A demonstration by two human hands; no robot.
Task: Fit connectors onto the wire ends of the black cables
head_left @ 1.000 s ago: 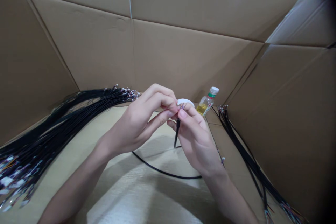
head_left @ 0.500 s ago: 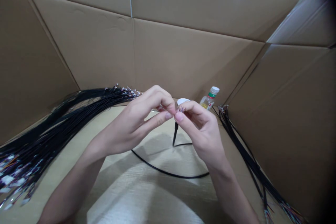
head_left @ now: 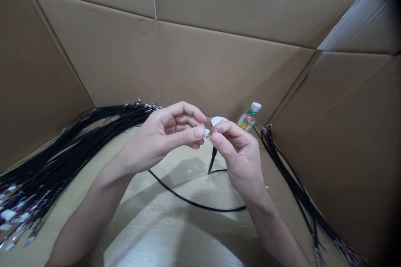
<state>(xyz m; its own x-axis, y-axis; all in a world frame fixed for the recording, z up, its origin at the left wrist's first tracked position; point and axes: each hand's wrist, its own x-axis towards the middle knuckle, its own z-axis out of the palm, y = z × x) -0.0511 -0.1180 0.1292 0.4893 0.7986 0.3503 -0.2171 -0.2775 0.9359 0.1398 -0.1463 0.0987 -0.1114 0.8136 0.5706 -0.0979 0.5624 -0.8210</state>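
Note:
My right hand (head_left: 242,154) pinches the thin coloured wires (head_left: 219,130) at the end of a black cable (head_left: 197,205). The cable hangs down from the fingers and curves in a loop on the table. Just left of those fingertips, a small white connector (head_left: 207,133) on thin wires touches the thumb tip of my left hand (head_left: 169,131). The left index finger is lifted away from the thumb, and the other fingers are curled behind. How firmly the left hand holds the connector is hard to make out.
Many black cables with white connectors (head_left: 84,142) lie at the left. Another cable bundle (head_left: 294,185) runs along the right. Behind the right hand are a round white object (head_left: 219,121) and a clear bottle with a white cap (head_left: 250,116). Cardboard walls (head_left: 234,62) surround the table (head_left: 150,225).
My left hand has drawn slightly left and its index finger has parted from the thumb. The white connector now shows between the hands. My right hand keeps its pinch on the wires.

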